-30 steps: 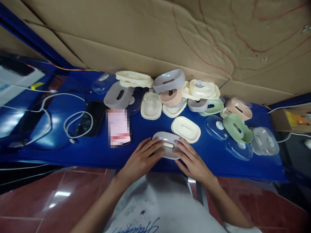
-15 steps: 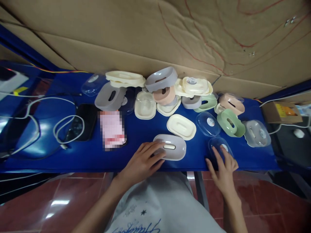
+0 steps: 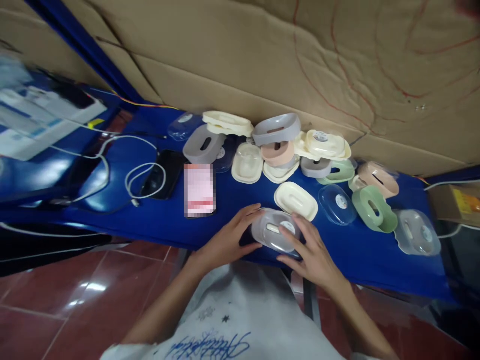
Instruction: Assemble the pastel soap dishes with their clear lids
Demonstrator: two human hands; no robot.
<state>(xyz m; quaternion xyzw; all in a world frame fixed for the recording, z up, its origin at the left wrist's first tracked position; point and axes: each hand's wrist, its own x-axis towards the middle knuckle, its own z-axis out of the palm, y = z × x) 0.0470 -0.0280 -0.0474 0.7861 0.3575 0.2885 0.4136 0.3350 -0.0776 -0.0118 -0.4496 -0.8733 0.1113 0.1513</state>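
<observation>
A grey soap dish [image 3: 267, 239] lies near the front edge of the blue table, a pale bar showing in its middle. Over it sits a clear plastic lid [image 3: 275, 217] with a round white sticker; whether it is fully seated I cannot tell. My left hand [image 3: 230, 237] curves around the left end, thumb in front and fingers behind. From the right, my right hand [image 3: 315, 252] grips the lid, its fingers on top and along the side. Just behind lies a cream oval soap dish part [image 3: 296, 200].
Several cream, grey, pink and green soap dish parts are piled along the cardboard wall. Another clear lid [image 3: 335, 205] and a green base [image 3: 373, 210] lie to the right. At left are a phone [image 3: 200, 190], a black device [image 3: 170, 172] and a looped white cable [image 3: 165, 180].
My right hand has brought the clear lid from the right onto the grey soap dish. My left hand has shifted to its left end. The camera view has turned left.
</observation>
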